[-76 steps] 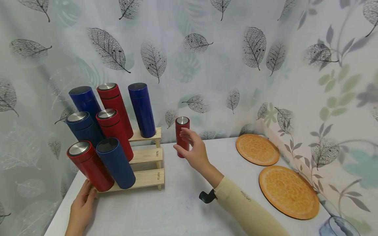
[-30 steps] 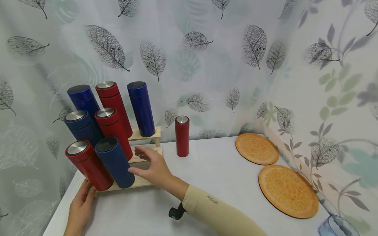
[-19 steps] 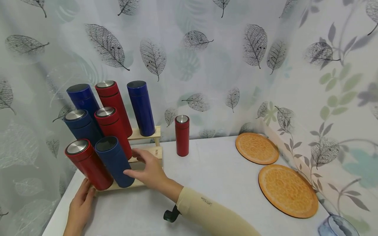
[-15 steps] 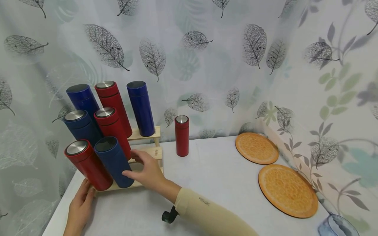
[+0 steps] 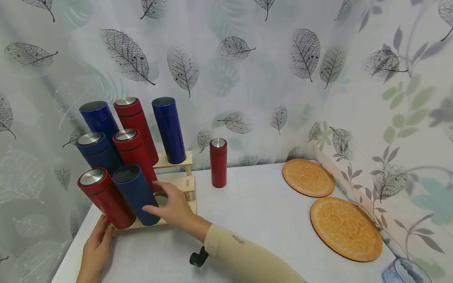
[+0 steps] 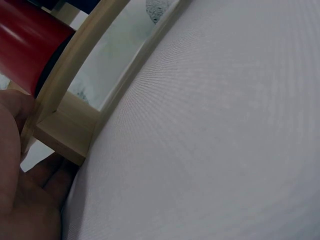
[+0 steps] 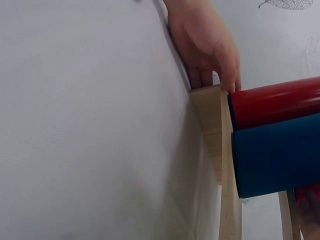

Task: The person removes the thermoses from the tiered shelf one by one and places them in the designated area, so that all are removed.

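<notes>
here, left hand (image 5: 97,244) grips wooden rack (image 5: 184,183); right hand (image 5: 174,206) curves unclosed beside near blue flask (image 5: 133,192), presumably stiff and slippery, best held at mid-body.

L hand (image 7: 206,42) holds end of wood stand (image 7: 230,205), w/ red btl (image 7: 280,104) & blue btl (image 7: 280,155) on it.

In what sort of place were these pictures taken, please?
Probably an indoor tabletop display area: leaf-print curtains hang beside a white table, where a tiered wooden rack holds bottles.
</notes>
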Demonstrator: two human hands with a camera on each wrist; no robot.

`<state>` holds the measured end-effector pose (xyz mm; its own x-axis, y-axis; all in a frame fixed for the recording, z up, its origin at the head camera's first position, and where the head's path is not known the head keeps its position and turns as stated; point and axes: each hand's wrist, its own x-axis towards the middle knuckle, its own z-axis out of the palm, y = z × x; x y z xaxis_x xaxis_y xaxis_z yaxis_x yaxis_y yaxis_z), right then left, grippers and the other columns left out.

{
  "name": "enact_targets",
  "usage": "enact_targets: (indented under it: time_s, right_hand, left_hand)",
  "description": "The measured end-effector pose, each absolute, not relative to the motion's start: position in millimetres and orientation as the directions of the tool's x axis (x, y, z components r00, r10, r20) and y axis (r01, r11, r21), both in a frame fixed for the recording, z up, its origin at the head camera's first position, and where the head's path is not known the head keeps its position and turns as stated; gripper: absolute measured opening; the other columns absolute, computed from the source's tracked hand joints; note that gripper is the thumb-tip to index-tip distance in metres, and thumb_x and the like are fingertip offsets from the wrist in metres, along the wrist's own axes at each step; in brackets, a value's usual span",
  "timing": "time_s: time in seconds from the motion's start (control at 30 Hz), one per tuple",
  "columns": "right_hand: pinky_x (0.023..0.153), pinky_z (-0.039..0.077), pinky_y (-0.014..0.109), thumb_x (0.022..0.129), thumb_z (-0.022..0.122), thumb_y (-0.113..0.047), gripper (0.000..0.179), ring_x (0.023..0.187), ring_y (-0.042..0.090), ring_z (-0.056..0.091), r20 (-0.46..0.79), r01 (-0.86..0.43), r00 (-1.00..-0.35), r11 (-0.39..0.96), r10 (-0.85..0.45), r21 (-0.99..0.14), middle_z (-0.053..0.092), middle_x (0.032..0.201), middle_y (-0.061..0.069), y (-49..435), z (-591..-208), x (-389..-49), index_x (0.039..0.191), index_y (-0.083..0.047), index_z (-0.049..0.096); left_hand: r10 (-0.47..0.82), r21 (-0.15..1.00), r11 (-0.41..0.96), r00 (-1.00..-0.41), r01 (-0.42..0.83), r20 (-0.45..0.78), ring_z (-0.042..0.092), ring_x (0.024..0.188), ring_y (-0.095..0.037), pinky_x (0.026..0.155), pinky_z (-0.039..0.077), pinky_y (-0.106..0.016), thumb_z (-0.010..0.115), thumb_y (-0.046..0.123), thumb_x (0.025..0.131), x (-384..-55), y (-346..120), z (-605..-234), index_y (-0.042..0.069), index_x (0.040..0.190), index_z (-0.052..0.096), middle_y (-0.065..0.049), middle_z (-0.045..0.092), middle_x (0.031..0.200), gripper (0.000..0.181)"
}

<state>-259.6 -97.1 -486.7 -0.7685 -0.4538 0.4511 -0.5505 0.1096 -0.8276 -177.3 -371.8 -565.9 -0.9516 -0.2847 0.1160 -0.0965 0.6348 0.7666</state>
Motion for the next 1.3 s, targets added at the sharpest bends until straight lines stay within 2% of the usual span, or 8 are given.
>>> enact_targets:
  time_s: [0.27,0.67,0.9,1.03,1.1,1.17,1.27,1.3]
  right_hand:
    - [0.105,0.052,0.019,0.096,0.087,-0.028,0.068,0.128,0.002,0.062,0.425,-0.569,-0.762,0.191,-0.488,-0.800,0.066,0.144,-0.001,-102.1,-488.0,-254.4,0.154,-0.012,0.057]
    - [0.104,0.054,0.022,0.097,0.086,-0.027,0.065,0.127,0.003,0.063,0.403,-0.530,-0.780,0.163,-0.479,-0.832,0.066,0.143,-0.003,-105.4,-490.8,-255.0,0.153,-0.013,0.057]
    - [0.102,0.054,0.020,0.096,0.087,-0.027,0.065,0.126,0.003,0.064,0.404,-0.524,-0.784,0.156,-0.471,-0.837,0.067,0.143,-0.003,-104.8,-489.5,-255.1,0.153,-0.012,0.059]
    - [0.102,0.054,0.018,0.096,0.088,-0.026,0.064,0.125,0.003,0.065,0.409,-0.522,-0.786,0.145,-0.464,-0.840,0.068,0.142,-0.003,-104.3,-491.2,-254.7,0.152,-0.012,0.060]
    - [0.102,0.054,0.018,0.096,0.088,-0.026,0.064,0.125,0.003,0.065,0.413,-0.523,-0.788,0.140,-0.457,-0.841,0.068,0.141,-0.003,-104.4,-492.1,-254.9,0.151,-0.012,0.060]
    - [0.101,0.054,0.018,0.095,0.088,-0.025,0.063,0.124,0.003,0.065,0.417,-0.522,-0.790,0.135,-0.450,-0.842,0.069,0.141,-0.003,-104.2,-492.6,-255.4,0.151,-0.012,0.060]
    - [0.101,0.054,0.018,0.095,0.088,-0.025,0.064,0.124,0.003,0.065,0.417,-0.519,-0.792,0.133,-0.446,-0.845,0.069,0.141,-0.003,-104.1,-492.5,-255.5,0.151,-0.012,0.060]
    - [0.101,0.054,0.018,0.095,0.088,-0.025,0.065,0.125,0.003,0.065,0.415,-0.517,-0.793,0.132,-0.447,-0.846,0.069,0.141,-0.003,-104.1,-492.3,-255.3,0.152,-0.011,0.060]
  left_hand:
    - [-0.300,0.775,0.621,-0.949,-0.118,0.097,0.040,0.151,-0.052,0.078,0.030,0.006,0.039,0.036,0.119,-178.0,-371.7,-565.5,0.001,0.169,0.031,-0.018,0.024,0.177,0.061]
    - [-0.292,0.765,0.637,-0.948,-0.096,0.125,0.045,0.146,-0.054,0.077,0.033,0.005,0.039,0.034,0.119,-178.6,-371.0,-566.5,0.000,0.168,0.033,-0.020,0.027,0.176,0.059]
    - [-0.296,0.766,0.634,-0.948,-0.106,0.114,0.041,0.150,-0.053,0.076,0.031,0.006,0.038,0.036,0.119,-179.6,-371.7,-567.9,0.001,0.169,0.033,-0.018,0.024,0.177,0.060]
    - [-0.290,0.761,0.643,-0.948,-0.089,0.134,0.035,0.154,-0.051,0.088,0.029,0.003,0.038,0.035,0.120,-178.3,-370.2,-568.7,0.001,0.168,0.033,-0.018,0.023,0.177,0.060]
    - [-0.280,0.754,0.654,-0.946,-0.061,0.166,0.031,0.156,-0.051,0.109,0.036,-0.010,0.038,0.032,0.120,-177.7,-369.0,-569.3,-0.001,0.168,0.034,-0.019,0.023,0.177,0.058]
    - [-0.262,0.737,0.676,-0.942,-0.025,0.208,0.028,0.157,-0.052,0.126,0.035,-0.036,0.038,0.028,0.120,-177.4,-367.7,-569.6,-0.004,0.167,0.034,-0.022,0.024,0.176,0.057]
    - [-0.236,0.705,0.709,-0.937,0.015,0.256,0.023,0.158,-0.055,0.121,0.024,-0.077,0.037,0.023,0.119,-176.7,-366.4,-569.5,-0.008,0.165,0.033,-0.025,0.019,0.176,0.055]
    - [-0.229,0.694,0.720,-0.937,0.020,0.264,0.022,0.158,-0.056,0.120,0.024,-0.078,0.037,0.022,0.119,-176.5,-366.2,-569.2,-0.009,0.165,0.032,-0.026,0.017,0.176,0.055]
